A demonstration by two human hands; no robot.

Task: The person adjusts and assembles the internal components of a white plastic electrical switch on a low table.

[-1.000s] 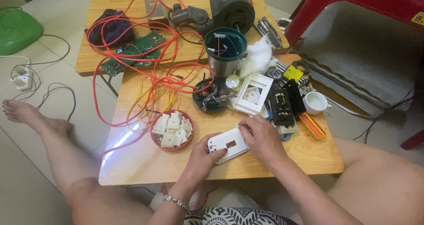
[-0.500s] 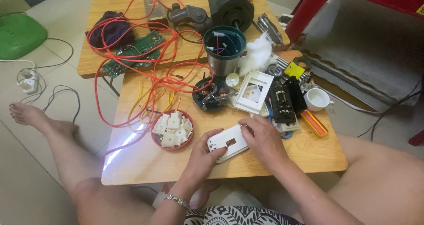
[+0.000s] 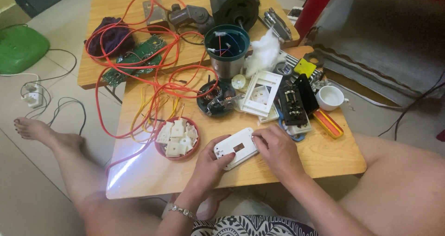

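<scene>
Nothing had moved: left hand [image 3: 209,163] and right hand [image 3: 276,149] still gripped the white switch plate [image 3: 236,147], its underside hidden, above the wooden table [image 3: 148,178] on the tiled floor [image 3: 28,189].

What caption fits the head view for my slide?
Both hands, left hand and right hand, grip a white switch plate on a wooden table beside a red dish of white parts.
</scene>
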